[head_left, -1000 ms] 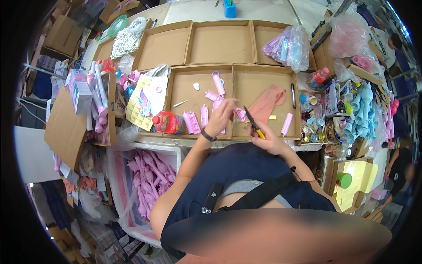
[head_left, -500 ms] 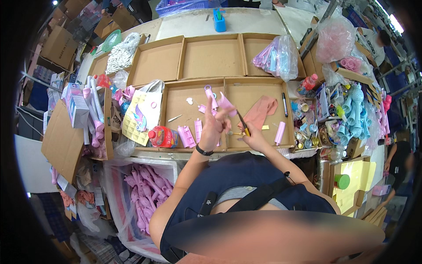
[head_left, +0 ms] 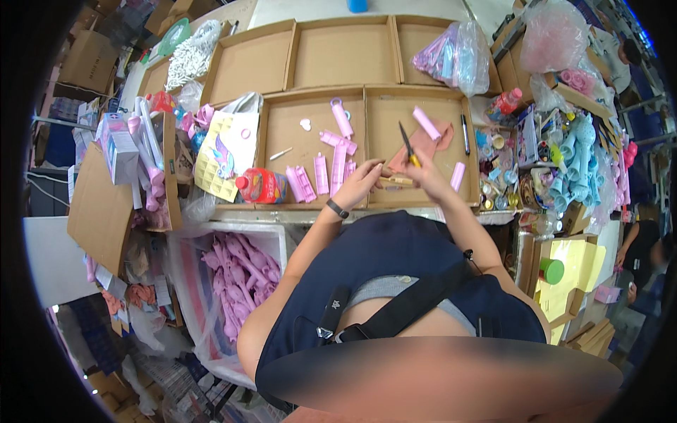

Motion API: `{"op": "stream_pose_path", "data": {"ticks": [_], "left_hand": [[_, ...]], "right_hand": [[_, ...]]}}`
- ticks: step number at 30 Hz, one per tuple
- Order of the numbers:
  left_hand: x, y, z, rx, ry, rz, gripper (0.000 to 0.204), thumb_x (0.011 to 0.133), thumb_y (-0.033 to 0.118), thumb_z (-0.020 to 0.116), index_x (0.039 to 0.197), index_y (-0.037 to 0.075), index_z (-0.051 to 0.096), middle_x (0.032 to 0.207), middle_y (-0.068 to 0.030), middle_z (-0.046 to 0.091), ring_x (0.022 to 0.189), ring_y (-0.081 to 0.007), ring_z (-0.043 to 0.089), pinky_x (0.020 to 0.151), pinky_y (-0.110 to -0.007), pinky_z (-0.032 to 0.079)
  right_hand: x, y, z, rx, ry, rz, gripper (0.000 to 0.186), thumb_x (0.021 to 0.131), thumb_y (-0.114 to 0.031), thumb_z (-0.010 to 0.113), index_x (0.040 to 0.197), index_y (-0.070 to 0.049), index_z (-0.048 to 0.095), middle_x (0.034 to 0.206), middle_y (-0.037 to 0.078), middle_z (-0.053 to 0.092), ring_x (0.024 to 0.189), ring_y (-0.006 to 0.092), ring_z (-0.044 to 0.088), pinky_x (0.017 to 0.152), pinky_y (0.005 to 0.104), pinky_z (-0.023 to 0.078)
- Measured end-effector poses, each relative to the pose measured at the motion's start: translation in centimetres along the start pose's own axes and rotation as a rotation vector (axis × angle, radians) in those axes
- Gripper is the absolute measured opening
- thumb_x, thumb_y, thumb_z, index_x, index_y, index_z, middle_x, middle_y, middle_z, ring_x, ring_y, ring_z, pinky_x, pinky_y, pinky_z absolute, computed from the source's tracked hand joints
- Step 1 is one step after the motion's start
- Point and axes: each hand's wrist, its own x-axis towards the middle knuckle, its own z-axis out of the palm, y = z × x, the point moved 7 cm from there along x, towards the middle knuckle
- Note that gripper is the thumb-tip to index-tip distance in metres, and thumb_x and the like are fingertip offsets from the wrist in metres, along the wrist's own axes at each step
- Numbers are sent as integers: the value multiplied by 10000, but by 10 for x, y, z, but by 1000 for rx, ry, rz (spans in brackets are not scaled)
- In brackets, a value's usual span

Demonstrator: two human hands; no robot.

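So both hands sat at the near edge of the right-hand tray (head_left: 423,151), pretty much touching each other. The right hand (head_left: 429,182) was clamped on scissors (head_left: 407,144) with yellow handles, blades closed as far as I could tell and pointing away from the person toward the far edge, tilted a bit left. The left hand (head_left: 361,185) had its fingers pinched together on a small pale stick (head_left: 396,180) that lay crosswise, left to right, bridging the gap between the hands, so its long axis ran roughly square to the blades. The stick sat just below and right of the left fingertips, right under the scissor handles, so the right hand was the nearer one for any cut. A pink tube (head_left: 426,123) lay diagonally on a pinkish sheet (head_left: 436,141) just beyond the blade tips, and another tube (head_left: 458,175) stood near the tray's right edge by a black pen (head_left: 465,134). In the left tray (head_left: 296,151), a row of pink pieces (head_left: 331,169) lay just left of the left hand, long sides pointing away.
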Motion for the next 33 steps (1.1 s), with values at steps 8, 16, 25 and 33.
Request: {"op": "stream_pose_path", "data": {"ticks": [8, 16, 25, 33], "left_hand": [[1, -17, -13, 177, 72, -18, 329, 931, 234, 434, 1152, -4, 488, 990, -47, 605, 753, -82, 518, 642, -206, 431], [4, -32, -4, 310, -1, -68, 325, 917, 226, 472, 1122, -24, 508, 970, -77, 603, 800, -108, 535, 706, -239, 440], [-1, -30, 1, 379, -29, -101, 337, 908, 228, 500, 1128, -28, 506, 969, -101, 606, 877, -152, 555, 767, -269, 444], [-9, -40, -3, 396, -34, -79, 329, 911, 220, 490, 1127, -27, 512, 1020, -86, 596, 924, -134, 545, 802, -257, 435]], "right_hand": [[51, 29, -84, -915, 439, -83, 532, 700, -309, 628, 1038, 73, 477, 959, 211, 578, 889, 384, 572, 770, 402, 463], [-15, 103, -162, -998, 715, 438, 515, 717, -290, 628, 1056, 50, 440, 1017, 261, 559, 922, 381, 578, 820, 424, 465], [-13, 158, -167, -926, 829, 484, 494, 701, -189, 633, 1069, 34, 391, 1062, 270, 517, 968, 397, 554, 847, 421, 456], [-4, 180, -185, -672, 768, 600, 529, 665, -174, 655, 1074, 39, 395, 1074, 270, 520, 997, 391, 541, 869, 421, 442]]}}
